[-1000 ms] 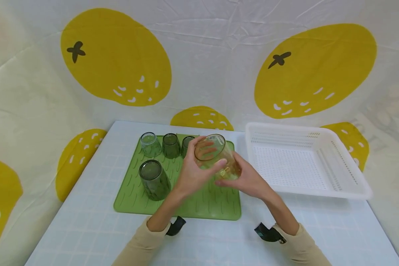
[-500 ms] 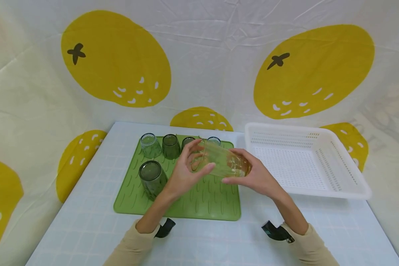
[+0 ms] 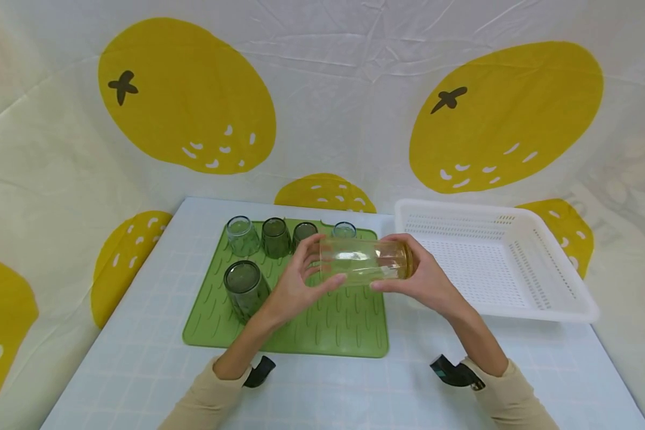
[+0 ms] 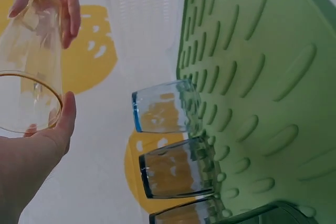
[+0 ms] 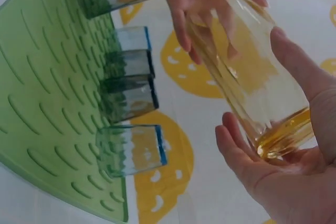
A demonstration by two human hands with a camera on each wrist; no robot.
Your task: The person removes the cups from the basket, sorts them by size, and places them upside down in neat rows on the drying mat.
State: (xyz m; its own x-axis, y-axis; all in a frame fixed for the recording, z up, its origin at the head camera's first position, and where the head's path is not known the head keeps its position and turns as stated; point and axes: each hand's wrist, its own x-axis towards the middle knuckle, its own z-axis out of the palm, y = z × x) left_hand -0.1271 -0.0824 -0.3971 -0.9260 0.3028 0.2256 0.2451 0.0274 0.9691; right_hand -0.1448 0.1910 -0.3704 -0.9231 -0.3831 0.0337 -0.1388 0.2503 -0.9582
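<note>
A tall amber drinking glass (image 3: 361,263) lies sideways in the air over the green drying mat (image 3: 322,337). My left hand (image 3: 297,279) holds its mouth end, fingers behind and thumb in front. At the thick base end, my right hand (image 3: 426,280) grips it the same way. The right wrist view shows that base resting by the right palm (image 5: 294,187), with the thumb along the side. In the left wrist view the open rim of the glass (image 4: 31,74) faces my left hand (image 4: 44,150).
Upside-down glasses stand on the mat: a pale one (image 3: 242,237), dark ones (image 3: 276,237) and a blue-edged one (image 3: 344,230) along the back. A larger dark glass (image 3: 247,291) stands near my left forearm. On the right sits a white perforated basket (image 3: 516,309).
The amber glass has turned from tilted, rim up toward the camera, to level with its rim facing left. My right hand has moved right, and the blue-edged glass has come into sight.
</note>
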